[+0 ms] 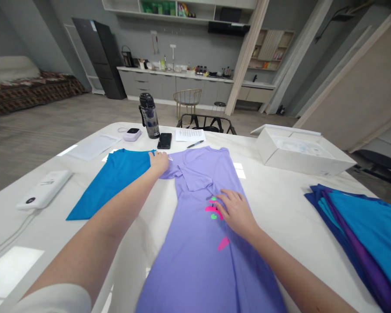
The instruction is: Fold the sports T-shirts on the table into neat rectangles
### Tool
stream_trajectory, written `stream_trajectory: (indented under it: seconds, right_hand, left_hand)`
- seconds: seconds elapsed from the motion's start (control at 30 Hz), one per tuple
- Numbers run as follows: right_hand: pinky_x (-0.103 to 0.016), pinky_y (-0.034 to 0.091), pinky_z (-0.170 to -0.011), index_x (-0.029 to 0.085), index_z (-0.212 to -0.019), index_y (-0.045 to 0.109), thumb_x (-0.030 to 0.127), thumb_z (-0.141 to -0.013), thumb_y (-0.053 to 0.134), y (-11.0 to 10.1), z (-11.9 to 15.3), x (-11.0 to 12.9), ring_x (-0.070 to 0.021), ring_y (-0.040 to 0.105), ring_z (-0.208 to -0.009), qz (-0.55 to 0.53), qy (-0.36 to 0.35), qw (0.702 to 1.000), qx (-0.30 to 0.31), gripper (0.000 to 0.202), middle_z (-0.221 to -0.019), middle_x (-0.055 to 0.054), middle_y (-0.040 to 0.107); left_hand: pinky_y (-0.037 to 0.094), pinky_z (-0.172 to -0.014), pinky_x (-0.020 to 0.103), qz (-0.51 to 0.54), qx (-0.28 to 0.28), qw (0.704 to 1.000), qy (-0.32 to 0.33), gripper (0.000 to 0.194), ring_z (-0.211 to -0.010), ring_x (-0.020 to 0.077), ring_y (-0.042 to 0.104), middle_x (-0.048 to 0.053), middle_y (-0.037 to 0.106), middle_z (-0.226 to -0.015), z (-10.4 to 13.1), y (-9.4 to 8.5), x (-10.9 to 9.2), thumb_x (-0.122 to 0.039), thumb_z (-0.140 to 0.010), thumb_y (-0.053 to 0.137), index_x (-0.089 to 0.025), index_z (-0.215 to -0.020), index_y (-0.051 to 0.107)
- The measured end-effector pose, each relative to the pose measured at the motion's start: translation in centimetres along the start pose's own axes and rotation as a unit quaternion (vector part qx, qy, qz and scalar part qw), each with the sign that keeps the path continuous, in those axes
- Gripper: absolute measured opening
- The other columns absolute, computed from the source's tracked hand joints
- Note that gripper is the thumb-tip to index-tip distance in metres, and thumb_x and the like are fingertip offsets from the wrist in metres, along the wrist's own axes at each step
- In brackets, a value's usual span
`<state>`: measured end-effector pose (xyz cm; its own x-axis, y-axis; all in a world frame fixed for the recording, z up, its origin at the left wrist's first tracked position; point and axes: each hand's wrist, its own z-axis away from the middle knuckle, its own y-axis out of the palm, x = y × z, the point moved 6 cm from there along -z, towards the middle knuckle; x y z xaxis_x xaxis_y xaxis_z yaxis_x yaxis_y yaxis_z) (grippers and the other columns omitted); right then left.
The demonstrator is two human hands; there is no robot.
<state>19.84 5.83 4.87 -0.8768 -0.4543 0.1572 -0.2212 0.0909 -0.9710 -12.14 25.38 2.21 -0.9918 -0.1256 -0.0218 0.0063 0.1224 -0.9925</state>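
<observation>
A light purple shirt (195,252) with a pink and green print lies lengthwise on the white table (276,208), one side partly folded over its front. At the end of its left sleeve is my left hand (159,162), closed, with the fingertips pressed on the fabric; exactly what is pinched is hard to see. My right hand (235,211) rests on the shirt beside the print, its fingers apart. A folded blue garment (114,182) lies to the left, under my left forearm and touching the left hand's side.
Folded blue and purple clothes (365,226) lie at the right, below an open white box (303,150). Toward the far edge stand a dark bottle (150,117), a phone (164,141), a paper (190,134) and a pen (195,144). A white power bank (44,189) is at left.
</observation>
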Motion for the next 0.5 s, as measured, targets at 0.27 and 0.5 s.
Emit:
stream_trajectory:
  seconds: [0.27, 0.5]
  right_hand:
    - [-0.032, 0.045, -0.096, 0.019, -0.120, 0.067, 0.023, -0.099, 0.051, 2.7, -16.6, 0.5, -0.0221, 0.063, -0.107, -0.096, 0.023, 0.995, -0.014, 0.027, -0.113, -0.008, 0.071]
    - [-0.032, 0.045, -0.092, 0.020, -0.145, 0.052, 0.015, -0.093, 0.056, 7.0, -29.0, 0.2, -0.0234, 0.064, -0.108, -0.110, 0.045, 0.992, 0.041, 0.052, -0.126, -0.012, 0.068]
  left_hand:
    - [0.030, -0.105, 0.058, 0.016, -0.015, 1.000, -0.015, 0.037, -0.128, 0.0429, 0.047, 0.026, 0.066, -0.122, 0.9, -1.2, 1.6, -0.028, -0.092, 0.044, -0.014, -0.116, 0.070]
    - [0.045, -0.092, 0.045, 0.167, -0.020, 0.986, -0.009, 0.025, -0.106, 0.0336, 0.066, 0.017, 0.073, -0.103, 2.5, -3.0, 1.2, -0.030, -0.097, 0.044, -0.019, -0.111, 0.062]
